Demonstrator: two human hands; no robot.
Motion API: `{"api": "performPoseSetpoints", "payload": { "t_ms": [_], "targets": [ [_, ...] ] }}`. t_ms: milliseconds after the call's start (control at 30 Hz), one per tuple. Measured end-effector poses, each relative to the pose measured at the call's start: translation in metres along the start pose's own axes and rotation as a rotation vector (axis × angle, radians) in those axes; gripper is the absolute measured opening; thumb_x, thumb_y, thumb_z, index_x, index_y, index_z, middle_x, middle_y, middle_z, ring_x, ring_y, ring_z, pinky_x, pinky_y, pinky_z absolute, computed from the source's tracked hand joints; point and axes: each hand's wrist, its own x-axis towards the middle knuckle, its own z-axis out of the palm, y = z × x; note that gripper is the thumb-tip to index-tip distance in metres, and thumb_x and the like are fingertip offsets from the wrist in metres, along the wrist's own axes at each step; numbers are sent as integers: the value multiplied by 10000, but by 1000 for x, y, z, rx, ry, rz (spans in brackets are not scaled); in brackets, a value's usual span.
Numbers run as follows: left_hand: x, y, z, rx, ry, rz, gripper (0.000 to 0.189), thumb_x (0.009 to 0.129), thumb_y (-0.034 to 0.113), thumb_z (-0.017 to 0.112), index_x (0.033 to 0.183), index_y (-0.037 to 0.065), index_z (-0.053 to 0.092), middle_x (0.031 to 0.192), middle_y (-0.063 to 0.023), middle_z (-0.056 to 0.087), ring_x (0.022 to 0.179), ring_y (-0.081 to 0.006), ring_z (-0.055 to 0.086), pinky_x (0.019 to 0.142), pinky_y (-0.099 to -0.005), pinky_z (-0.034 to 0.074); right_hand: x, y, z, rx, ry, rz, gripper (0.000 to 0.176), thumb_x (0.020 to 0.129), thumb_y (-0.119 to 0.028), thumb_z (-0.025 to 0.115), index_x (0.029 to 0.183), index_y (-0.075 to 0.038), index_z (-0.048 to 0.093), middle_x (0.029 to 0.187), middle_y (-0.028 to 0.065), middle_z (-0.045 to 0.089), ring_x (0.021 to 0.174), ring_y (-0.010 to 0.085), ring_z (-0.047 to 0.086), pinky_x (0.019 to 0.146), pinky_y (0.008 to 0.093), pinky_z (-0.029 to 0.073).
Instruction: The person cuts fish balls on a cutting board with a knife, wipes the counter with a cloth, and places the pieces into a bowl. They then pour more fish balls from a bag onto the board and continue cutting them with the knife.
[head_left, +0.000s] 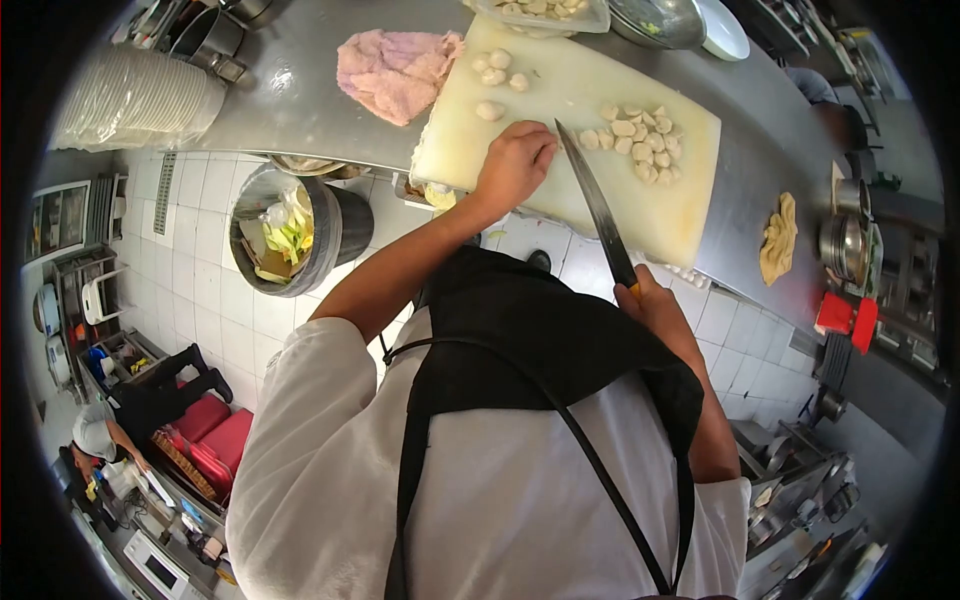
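Note:
My right hand (655, 305) grips the yellow handle of a long kitchen knife (598, 200), whose blade points up and left across the white cutting board (560, 80). On the board's near left part rests my left hand (515, 165), its fingers curled in close to the knife tip; whatever they hold, if anything, is hidden. Beyond that hand lie several whole pale balls (492, 75), which look like fish balls. To the right of the blade is a pile of similar pale pieces (650, 145), some of them with flat cut faces.
A pink towel (395, 72) lies left of the board, and a yellowish cloth (778, 240) to the right. At the back are a plastic tub (550, 18) of pale pieces and a metal bowl (660, 20). A lined bin (290, 240) with scraps stands below left. Another person (95, 440) is at lower left.

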Motion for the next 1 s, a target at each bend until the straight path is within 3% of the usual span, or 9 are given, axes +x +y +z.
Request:
{"api": "performPoseSetpoints", "payload": {
  "t_ms": [133, 233, 333, 500, 633, 733, 800, 867, 1000],
  "targets": [
    [1, 6, 0, -44, 19, -56, 87, 851, 35, 702, 912, -16, 739, 961, -151, 706, 906, -346, 673, 826, -412, 555, 17, 10, 14, 41, -15, -27, 246, 1004, -221, 574, 1027, 3, 474, 846, 305, 675, 839, 508, 656, 732, 553, 490],
    [1, 8, -2, -13, 14, 3, 89, 859, 40, 697, 913, -18, 735, 958, -156, 698, 899, -352, 670, 816, -419, 553, 43, 27, 36, 34, 9, -76, 249, 1007, -229, 568, 1034, 1, 478, 848, 300, 675, 812, 512, 655, 708, 555, 497],
    [2, 8, 0, 12, 14, 10, 100, 863, 44, 695, 931, -19, 733, 969, -163, 692, 895, -356, 666, 813, -422, 550, 44, 33, 38, 65, 72, -179, 273, 1008, -250, 576, 1036, 4, 481, 806, 269, 672, 713, 459, 669, 651, 516, 514],
    [1, 9, 2, 54, 23, 25, 100, 874, 31, 703, 959, -17, 726, 983, -159, 690, 841, -348, 681, 763, -400, 555, 27, 15, 14, 197, 61, -105, 306, 1011, -280, 595, 1034, 12, 508, 697, 185, 620, 564, 295, 624, 548, 435, 496],
    [0, 7, 6, 62, -36, -3, 246, 853, 64, 732, 1083, -8, 683, 1098, -173, 655, 966, -357, 652, 852, -412, 534, 6, 18, 0, 282, 125, -75, 289, 1009, -278, 607, 1015, 3, 541, 669, 152, 592, 536, 245, 600, 525, 403, 479],
    [3, 11, 16, 136, -30, 101, 463, 829, 123, 771, 1249, 20, 604, 1252, -196, 582, 1127, -377, 574, 954, -441, 485, -5, 28, -17, 408, 238, 77, 271, 999, -270, 623, 1038, -7, 570, 704, 176, 625, 554, 293, 615, 553, 400, 489],
    [5, 16, 29, 185, -47, 124, 618, 814, 188, 803, 1353, 47, 535, 1357, -208, 512, 1241, -390, 494, 1019, -474, 435, -1, 48, -18, 195, 568, -13, 279, 979, -234, 636, 1156, -21, 598, 811, 239, 686, 754, 422, 667, 673, 464, 516],
    [8, 21, 40, 267, -83, 128, 697, 802, 267, 824, 1390, 64, 510, 1395, -204, 475, 1287, -391, 445, 1036, -502, 399, 16, 77, -18, -53, 789, -70, 291, 954, -193, 645, 1176, -11, 596, 816, 237, 684, 801, 434, 673, 720, 490, 524],
    [23, 21, 68, 282, -134, 86, 795, 769, 395, 847, 1414, 84, 501, 1435, -188, 445, 1332, -382, 400, 1056, -522, 348, 71, 115, -17, -158, 861, 18, 361, 924, -177, 664, 1232, -5, 594, 938, 267, 652, 821, 466, 658, 740, 509, 527]
  ]
}}
